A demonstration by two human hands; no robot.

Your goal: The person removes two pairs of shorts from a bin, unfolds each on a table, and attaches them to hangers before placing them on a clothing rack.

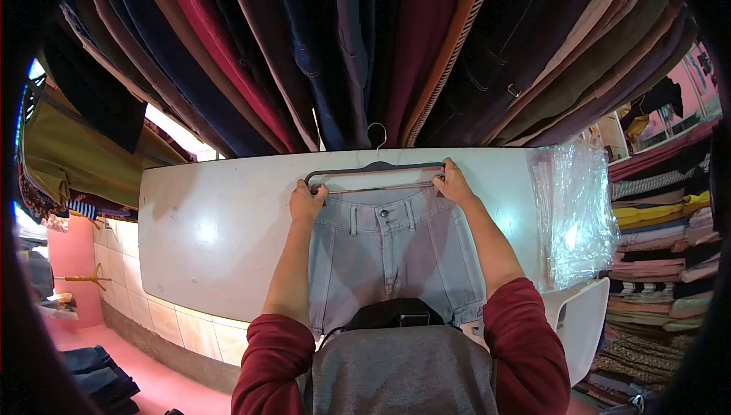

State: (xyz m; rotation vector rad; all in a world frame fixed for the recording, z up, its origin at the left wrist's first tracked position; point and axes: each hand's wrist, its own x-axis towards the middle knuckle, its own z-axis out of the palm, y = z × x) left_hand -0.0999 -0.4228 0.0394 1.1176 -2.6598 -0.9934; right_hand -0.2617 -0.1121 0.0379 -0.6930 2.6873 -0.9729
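A pair of grey denim pants (388,251) hangs by its waistband from a dark hanger (377,166) with a metal hook, over a white table (213,225). At the hanger's left end my left hand (307,200) is closed, the thumb near the clip. My right hand (452,182) is closed round the hanger's right end, fingers by the other clip. The lower part of the pants is hidden behind my body.
Many garments (304,49) hang in a row beyond the table. Clear plastic bags (576,217) lie at the table's right end, above a white chair (580,324). Folded clothes (659,263) are stacked at the far right.
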